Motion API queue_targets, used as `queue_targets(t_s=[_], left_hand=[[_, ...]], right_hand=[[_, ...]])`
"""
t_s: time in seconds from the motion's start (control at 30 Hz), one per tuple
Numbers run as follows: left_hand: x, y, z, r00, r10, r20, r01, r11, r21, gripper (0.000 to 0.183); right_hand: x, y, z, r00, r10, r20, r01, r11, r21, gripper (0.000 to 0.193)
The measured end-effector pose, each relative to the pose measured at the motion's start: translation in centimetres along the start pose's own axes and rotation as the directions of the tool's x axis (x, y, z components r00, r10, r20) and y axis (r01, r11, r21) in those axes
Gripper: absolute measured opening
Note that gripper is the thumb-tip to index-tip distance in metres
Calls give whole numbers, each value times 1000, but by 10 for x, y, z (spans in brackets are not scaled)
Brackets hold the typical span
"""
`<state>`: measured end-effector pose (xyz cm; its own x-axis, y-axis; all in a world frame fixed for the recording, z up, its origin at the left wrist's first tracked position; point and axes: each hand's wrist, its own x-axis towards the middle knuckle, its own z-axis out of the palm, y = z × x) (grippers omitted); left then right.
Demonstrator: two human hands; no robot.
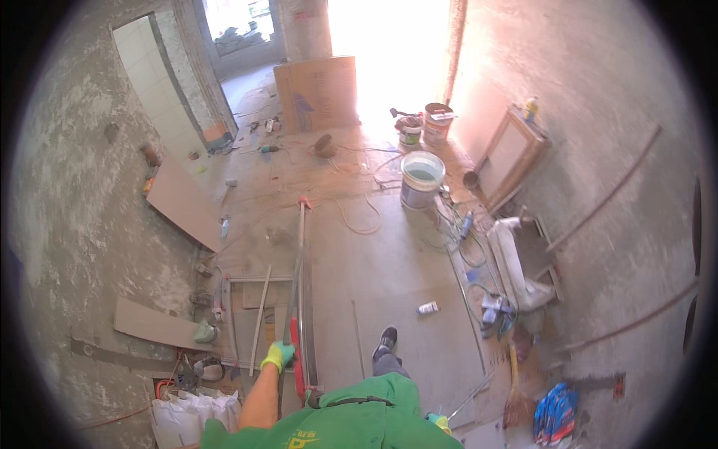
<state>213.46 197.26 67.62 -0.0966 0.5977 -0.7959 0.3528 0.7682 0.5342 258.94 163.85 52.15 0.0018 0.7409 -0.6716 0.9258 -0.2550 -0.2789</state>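
Observation:
My left hand [277,356], in a yellow-green glove, is closed round a long metal bar [298,258]. The bar runs away from me across the floor to a red end piece [305,202]. Just right of that hand lies a long red part [300,368] beside a metal rail [307,299], like a manual tile cutter. My right hand [439,423], gloved too, shows only partly past my green shirt, and its fingers are mostly hidden. A thin metal rod [471,395] extends from beside this glove; whether I hold it cannot be made out.
A white bucket [422,179] stands ahead, trailing cables near it. A small white bottle [428,307] lies on the floor, with a power tool [493,310] farther right. Boards [183,209] lean at the left wall. White sacks [183,419] are at lower left, a broom [516,389] at lower right.

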Motion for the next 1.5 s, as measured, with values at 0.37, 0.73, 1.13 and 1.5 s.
queue_targets(t_s=[0.37, 0.73, 1.13, 1.5], left_hand=[[135, -16, 16, 944, -328, 39, 330, 933, -146, 21], [344, 343, -114, 889, 438, -130, -267, 729, 630, 34], [360, 590, -105, 991, 114, -70, -124, 979, -159, 26], [381, 573, -43, 999, -32, -17, 31, 998, -50, 24]], right_hand=[[316, 5, -488, 834, 527, -162, 15, 271, 962, 29], [473, -93, -541, 801, 593, 82, -214, 156, 964, 20], [493, -139, -579, 772, 571, 280, -350, 14, 937, 24], [574, -125, -712, 785, 617, 46, -319, 340, 885, 23]])
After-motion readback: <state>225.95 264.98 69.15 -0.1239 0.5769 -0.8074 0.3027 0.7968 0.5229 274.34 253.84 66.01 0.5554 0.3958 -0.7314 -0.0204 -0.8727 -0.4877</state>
